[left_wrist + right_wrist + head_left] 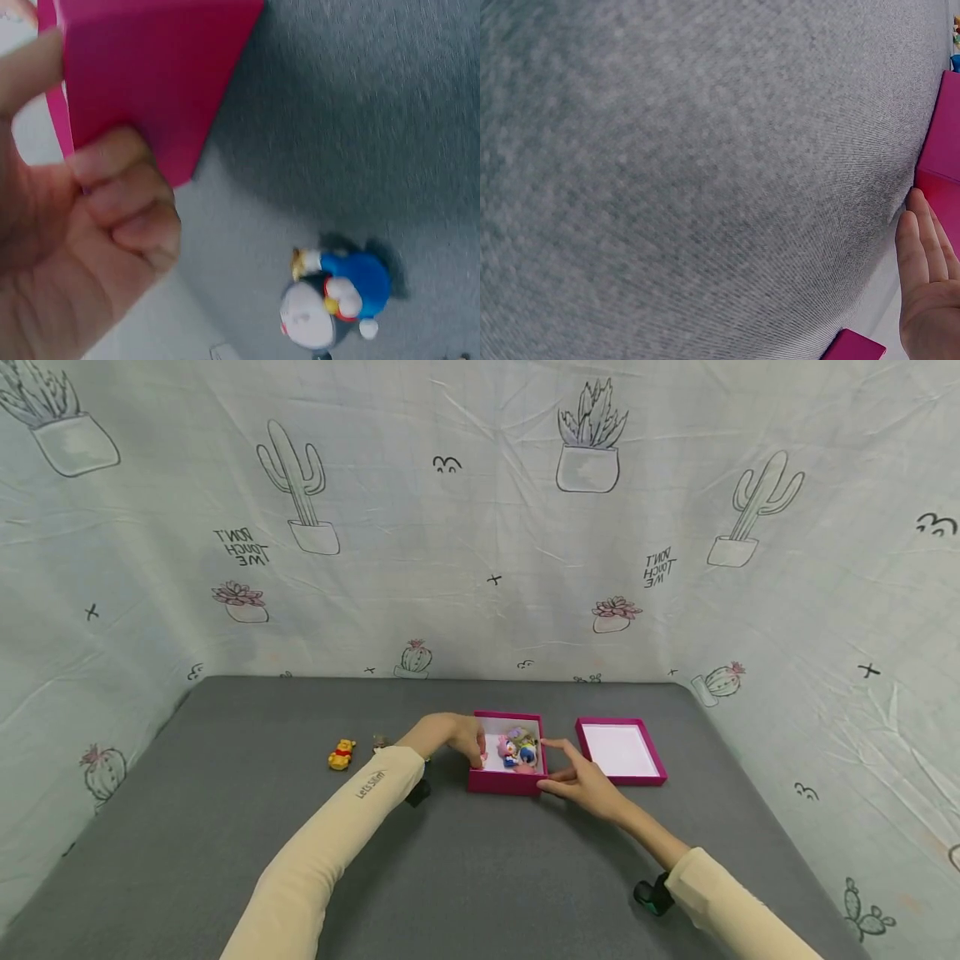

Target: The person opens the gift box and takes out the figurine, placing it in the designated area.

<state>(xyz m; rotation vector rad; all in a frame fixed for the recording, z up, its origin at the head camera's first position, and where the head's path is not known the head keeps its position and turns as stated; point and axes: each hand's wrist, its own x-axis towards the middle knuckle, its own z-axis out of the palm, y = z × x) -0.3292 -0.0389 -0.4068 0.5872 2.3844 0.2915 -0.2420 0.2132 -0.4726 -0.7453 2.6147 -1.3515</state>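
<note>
In the head view, a magenta box (507,783) with a white inside stands between my hands. Several small toy figurines (527,752) lie in it, pink, blue and white among them. My left hand (457,733) grips the box's left wall; in the left wrist view, its curled fingers (139,195) press the outside while one digit reaches over the rim. A small pink thing (484,759) shows by its fingertips, partly hidden. My right hand (588,785) touches the box's right side, thumb near the front corner; its fingers (930,247) look straight in the right wrist view.
A matching magenta lid (621,780) with a white inside lies right of the box. Left of the box sit a yellow and red bear figurine (341,755) and a brownish figurine (380,742), partly behind my left arm. Blue, black and white toys (364,283) lie beside the box.
</note>
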